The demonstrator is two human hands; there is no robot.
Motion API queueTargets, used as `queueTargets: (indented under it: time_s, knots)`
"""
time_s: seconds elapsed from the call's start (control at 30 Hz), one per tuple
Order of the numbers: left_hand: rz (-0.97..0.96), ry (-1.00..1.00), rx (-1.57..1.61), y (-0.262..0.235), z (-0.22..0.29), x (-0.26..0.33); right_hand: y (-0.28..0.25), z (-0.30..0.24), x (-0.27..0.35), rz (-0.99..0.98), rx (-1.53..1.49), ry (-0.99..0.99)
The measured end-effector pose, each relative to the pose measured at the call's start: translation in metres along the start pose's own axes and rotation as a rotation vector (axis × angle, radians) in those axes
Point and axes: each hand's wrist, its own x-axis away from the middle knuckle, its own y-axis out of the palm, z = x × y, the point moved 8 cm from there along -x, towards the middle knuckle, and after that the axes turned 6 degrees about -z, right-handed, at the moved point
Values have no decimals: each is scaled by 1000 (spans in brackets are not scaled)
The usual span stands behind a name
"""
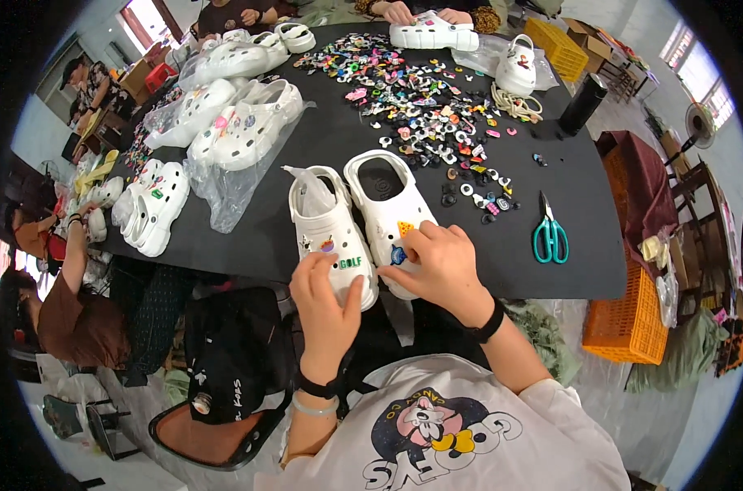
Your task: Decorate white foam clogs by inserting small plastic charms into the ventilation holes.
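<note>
Left hand [326,299]: over the toe of the left clog, thumb and fingers part-spread, touching it; how firmly it holds, we cannot tell.
Right hand [441,266]: thumb and fingertips curled close together at the blue charm [397,255]; whether they pinch or press it, we cannot tell.
Left clog [314,221]: white, toe toward us, under the left fingers; a clear bag [312,193] in its opening, a round purple-and-orange charm [328,245] and a green lettered charm [350,263] on its upper.
Right clog [383,209]: white, just beside its mate, toe under the right hand; a pizza charm [405,228] just beyond the blue one.
Clog handling: we judge them light, springy foam, smooth but not fragile; best steadied by the toe or sides, since a push on top could slide them.
Charm handling: we judge it small, light and rubbery; best taken by its edges, thumb opposite forefinger.
Charm heap [437,114]: many colours, loose, beyond both hands.
Scissors [550,237]: teal handles, right of the right hand, blades pointing away from us.
Bagged clogs [248,123]: white, in clear plastic, beyond and left of the left hand.
Bottle [582,105]: black, far right beyond the right hand.
Table [523,282]: black top, beneath the clogs.
</note>
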Motion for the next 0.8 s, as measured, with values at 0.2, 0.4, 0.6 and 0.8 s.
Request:
queueTargets:
  time_s: [0.2, 0.4, 0.6, 0.8]
  knots:
    - [-7, 56, -31, 12, 12, -1, 13, 2, -7, -42, 97, -22]
    - [71, 20, 22, 21, -7, 10, 19, -12, 1, -48, 245, -118]
    - [102, -4, 69, 31, -13, 25, 7, -14, -6, -121, 134, -53]
    - [103, 65, 109, 30, -7, 30, 15, -6, -6, -105, 90, -77]
